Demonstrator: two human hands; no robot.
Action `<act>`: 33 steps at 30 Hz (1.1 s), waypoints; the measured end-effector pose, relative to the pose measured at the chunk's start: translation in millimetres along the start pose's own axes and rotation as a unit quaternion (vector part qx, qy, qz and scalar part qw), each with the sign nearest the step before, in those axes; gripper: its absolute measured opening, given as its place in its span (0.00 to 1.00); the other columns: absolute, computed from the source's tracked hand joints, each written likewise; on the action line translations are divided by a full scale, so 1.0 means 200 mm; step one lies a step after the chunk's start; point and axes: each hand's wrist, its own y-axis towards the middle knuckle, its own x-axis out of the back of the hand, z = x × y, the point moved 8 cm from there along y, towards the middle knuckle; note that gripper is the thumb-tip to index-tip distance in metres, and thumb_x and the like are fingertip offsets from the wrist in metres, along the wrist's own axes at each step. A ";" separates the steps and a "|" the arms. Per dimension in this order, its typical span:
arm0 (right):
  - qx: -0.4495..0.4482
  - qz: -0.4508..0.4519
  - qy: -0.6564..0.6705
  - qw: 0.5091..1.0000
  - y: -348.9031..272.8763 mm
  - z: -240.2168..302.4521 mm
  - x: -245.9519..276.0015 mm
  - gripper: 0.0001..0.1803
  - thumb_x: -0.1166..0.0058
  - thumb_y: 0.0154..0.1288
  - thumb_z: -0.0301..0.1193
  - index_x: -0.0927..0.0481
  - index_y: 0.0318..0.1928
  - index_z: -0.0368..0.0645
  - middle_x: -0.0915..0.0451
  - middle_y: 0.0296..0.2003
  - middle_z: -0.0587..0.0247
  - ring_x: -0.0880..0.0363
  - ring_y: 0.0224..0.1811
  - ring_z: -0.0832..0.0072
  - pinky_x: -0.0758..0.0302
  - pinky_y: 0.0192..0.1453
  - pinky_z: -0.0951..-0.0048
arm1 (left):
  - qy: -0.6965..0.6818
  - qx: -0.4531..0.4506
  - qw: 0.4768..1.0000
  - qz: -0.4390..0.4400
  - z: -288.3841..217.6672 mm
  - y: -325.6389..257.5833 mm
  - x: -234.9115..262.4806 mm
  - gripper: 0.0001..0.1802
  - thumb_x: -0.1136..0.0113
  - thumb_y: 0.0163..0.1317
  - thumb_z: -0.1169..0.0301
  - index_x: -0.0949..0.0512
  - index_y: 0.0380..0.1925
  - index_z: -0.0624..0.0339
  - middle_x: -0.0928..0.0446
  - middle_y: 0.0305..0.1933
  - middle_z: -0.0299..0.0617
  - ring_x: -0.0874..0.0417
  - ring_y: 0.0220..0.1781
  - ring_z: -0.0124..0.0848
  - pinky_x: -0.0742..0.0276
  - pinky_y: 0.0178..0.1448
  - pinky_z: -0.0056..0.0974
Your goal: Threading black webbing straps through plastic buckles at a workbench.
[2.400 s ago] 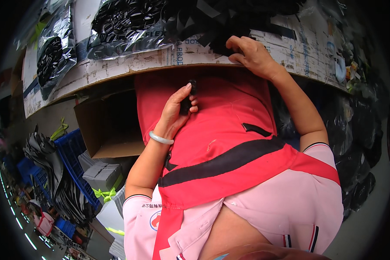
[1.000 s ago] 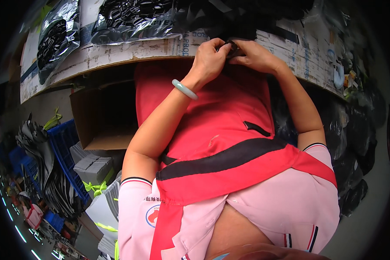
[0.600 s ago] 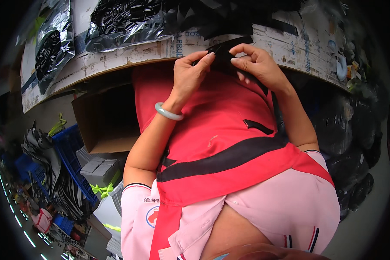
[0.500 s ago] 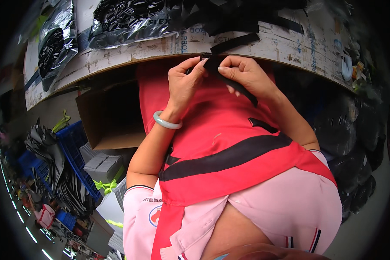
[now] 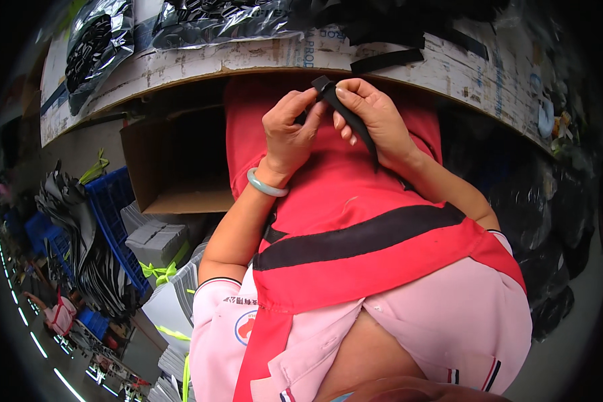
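Observation:
Between my hands, just in front of the table edge, is a black strap (image 5: 359,126) with what looks like a small black buckle (image 5: 323,86) at its upper end. My left hand (image 5: 291,127), with a pale bangle on the wrist, pinches the strap at the buckle end. My right hand (image 5: 380,120) grips it slightly below, thumb on top, and the tail hangs down toward my red apron (image 5: 355,184). The fingertips hide part of the buckle. On the table edge beyond lies another black strap (image 5: 387,61).
The cardboard-covered table (image 5: 248,63) carries clear bags of black parts (image 5: 221,23) and a dark pile. An open cardboard box (image 5: 187,202) stands below at left, beside blue crates (image 5: 117,221) and grey stacks (image 5: 157,242). Dark plastic bags (image 5: 536,221) lie at right. Another person works far left.
The strap has turned so its buckle end shows above my fingertips. My right hand has moved slightly left and wraps it more closely. The view has shifted a little.

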 end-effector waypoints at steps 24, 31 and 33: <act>-0.015 0.033 -0.366 0.930 -0.01 0.04 -0.01 0.15 0.40 0.64 0.35 0.25 0.24 0.41 0.31 0.20 0.77 0.39 0.23 0.90 0.43 0.27 0.81 | -0.188 0.234 0.953 -0.036 0.16 -0.12 0.06 0.09 0.36 0.64 0.73 0.16 0.40 0.68 0.16 0.32 0.38 0.19 0.32 0.21 0.28 0.35 0.24; -0.100 0.056 -0.314 0.943 0.02 -0.02 -0.04 0.17 0.39 0.64 0.36 0.24 0.22 0.42 0.32 0.19 0.78 0.39 0.23 0.90 0.43 0.26 0.82 | -0.143 0.114 0.983 -0.013 0.07 -0.08 0.09 0.07 0.35 0.60 0.79 0.16 0.39 0.66 0.18 0.33 0.37 0.21 0.35 0.22 0.27 0.41 0.26; 0.012 0.019 -0.315 0.949 0.05 0.03 -0.01 0.15 0.39 0.66 0.39 0.22 0.27 0.43 0.30 0.20 0.77 0.38 0.22 0.90 0.41 0.24 0.84 | -0.139 0.095 0.986 -0.002 0.05 -0.07 0.08 0.07 0.35 0.60 0.80 0.16 0.38 0.66 0.18 0.33 0.37 0.21 0.35 0.23 0.27 0.41 0.27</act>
